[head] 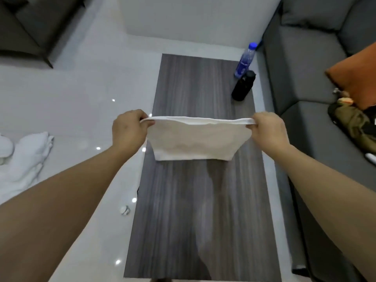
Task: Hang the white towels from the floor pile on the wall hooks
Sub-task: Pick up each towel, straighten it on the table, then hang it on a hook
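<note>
The left hand [130,127] and right hand [266,129] each pinch a top corner of a white towel [195,139], stretched above the wooden table [199,200]. More towels [26,155] lie on the glossy floor [81,94] at 9 o'clock — bottles [244,78] at 1 o'clock, sofa [305,78] at 3 o'clock.

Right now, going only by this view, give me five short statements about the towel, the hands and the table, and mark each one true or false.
1. Both hands hold the white towel by its top corners, left hand and right hand. True.
2. The towel lies flat on the floor. False: it hangs stretched between the hands above the wooden table.
3. A blue-capped bottle and a black bottle stand at the table's far right corner. True.
4. More white towels lie on the floor to the left. True.
5. The orange cushion sits on the table. False: it is on the grey sofa.
</note>
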